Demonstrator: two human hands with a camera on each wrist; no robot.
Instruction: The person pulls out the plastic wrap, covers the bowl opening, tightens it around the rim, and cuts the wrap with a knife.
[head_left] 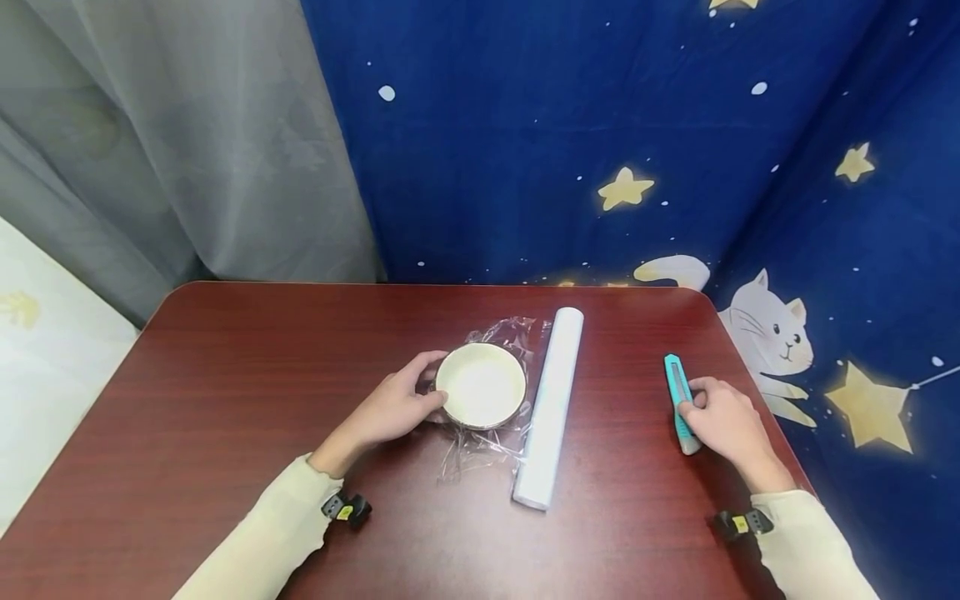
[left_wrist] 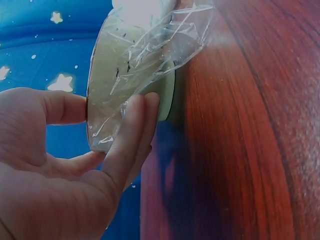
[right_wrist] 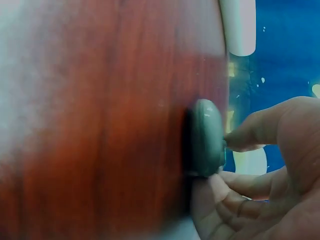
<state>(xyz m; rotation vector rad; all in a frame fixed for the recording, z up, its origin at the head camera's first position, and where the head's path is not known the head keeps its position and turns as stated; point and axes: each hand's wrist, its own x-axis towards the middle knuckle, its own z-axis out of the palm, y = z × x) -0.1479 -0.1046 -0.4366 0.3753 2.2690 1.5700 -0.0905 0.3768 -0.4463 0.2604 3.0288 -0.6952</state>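
Note:
My left hand (head_left: 393, 406) grips a round cream bowl (head_left: 481, 385) at its left side, the thumb at the rim and the other fingers along the outer wall. Crinkled clear plastic wrap (head_left: 477, 457) spreads around the bowl and, in the left wrist view, clings to its side wall (left_wrist: 106, 75). Whether the wrap also covers the bowl's top I cannot tell. Over on the right, my right hand (head_left: 729, 422) pinches a teal utility knife (head_left: 678, 387) between thumb and fingers. The right wrist view shows the knife's rounded end (right_wrist: 208, 137) close to the tabletop; no blade is visible.
A long white roll (head_left: 551, 408) lies just right of the bowl, touching the wrap's edge. Everything is on a dark red wooden table (head_left: 285, 358). Behind the table hang a grey curtain (head_left: 240, 142) and a blue star-patterned curtain (head_left: 510, 167).

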